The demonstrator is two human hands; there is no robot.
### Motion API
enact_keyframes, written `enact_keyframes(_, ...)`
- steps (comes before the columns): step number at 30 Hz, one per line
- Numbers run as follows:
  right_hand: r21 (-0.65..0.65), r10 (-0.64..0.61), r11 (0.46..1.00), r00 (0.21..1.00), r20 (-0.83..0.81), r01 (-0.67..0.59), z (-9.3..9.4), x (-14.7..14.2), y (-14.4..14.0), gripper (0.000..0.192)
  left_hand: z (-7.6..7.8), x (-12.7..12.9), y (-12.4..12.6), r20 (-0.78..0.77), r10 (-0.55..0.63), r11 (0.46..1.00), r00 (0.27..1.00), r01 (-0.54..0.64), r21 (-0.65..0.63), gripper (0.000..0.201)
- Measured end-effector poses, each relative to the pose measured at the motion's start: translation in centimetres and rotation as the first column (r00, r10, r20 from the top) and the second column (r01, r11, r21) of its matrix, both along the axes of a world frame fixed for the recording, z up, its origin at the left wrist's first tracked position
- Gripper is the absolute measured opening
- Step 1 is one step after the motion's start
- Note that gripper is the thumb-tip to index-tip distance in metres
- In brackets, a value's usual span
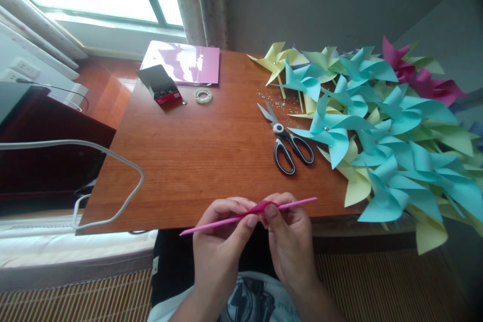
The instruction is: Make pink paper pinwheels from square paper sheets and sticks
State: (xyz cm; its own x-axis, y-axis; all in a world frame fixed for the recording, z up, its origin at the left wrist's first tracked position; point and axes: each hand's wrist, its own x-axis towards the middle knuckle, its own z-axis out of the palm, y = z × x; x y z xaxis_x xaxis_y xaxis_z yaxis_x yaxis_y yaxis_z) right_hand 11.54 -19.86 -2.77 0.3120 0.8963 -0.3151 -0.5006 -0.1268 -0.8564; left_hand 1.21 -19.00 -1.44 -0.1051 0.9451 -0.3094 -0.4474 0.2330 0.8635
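At the table's front edge, both hands pinch a small piece of deep pink paper (261,207) around the middle of a thin pink stick (217,225). The stick slants up to the right, its two ends sticking out past the hands. My left hand (224,241) closes on the paper and stick with thumb and fingers. My right hand (289,236) presses its thumb on the paper's right part, fingers curled behind. How the paper is folded under the fingers is hidden. Beyond the right hand lie black-handled scissors (281,136) with blades apart.
Many paper pinwheels, blue (328,131), yellow (275,63) and magenta (433,85), pile up on the right. Small metal bits (281,104) lie scattered by them. A tape roll (203,95), an opened box (164,90) and pink sheets (204,65) sit farther back. A white cable (141,176) loops at left.
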Motion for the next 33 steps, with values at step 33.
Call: enact_keyframes(33,0.191,0.171,0.968,0.985,-0.031,-0.162,0.5,3.0,-0.4,0.037,0.2,-1.2,1.8,0.013,-0.011,0.999,1.000,0.010,0.039,0.012)
